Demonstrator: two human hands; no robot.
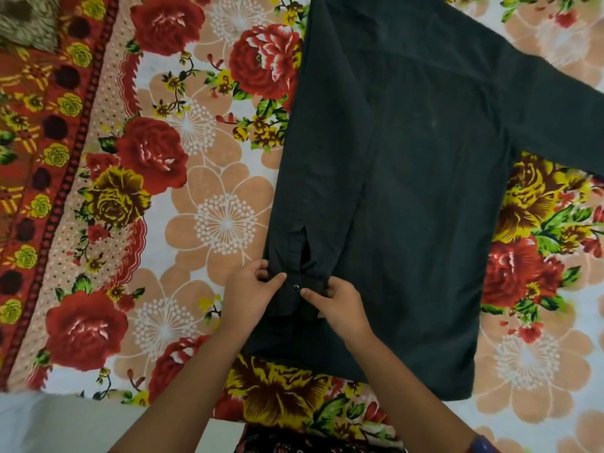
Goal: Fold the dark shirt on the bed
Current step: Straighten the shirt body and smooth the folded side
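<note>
The dark shirt (408, 178) lies flat on the flowered bed, back up, collar end far from me. Its left sleeve is folded down along the body, and the cuff (295, 282) with a small button rests near the hem. The other sleeve (562, 119) stretches out to the right. My left hand (253, 294) pinches the cuff's left edge. My right hand (336, 305) pinches the cuff's right side, just past the button. Both hands press the cuff against the shirt body.
A bedsheet (202, 204) with big red, yellow and peach flowers covers the bed, with a red patterned border (49, 152) at left. A brownish furry thing (26, 18) sits at the top left corner. The bed's near edge runs along the bottom left.
</note>
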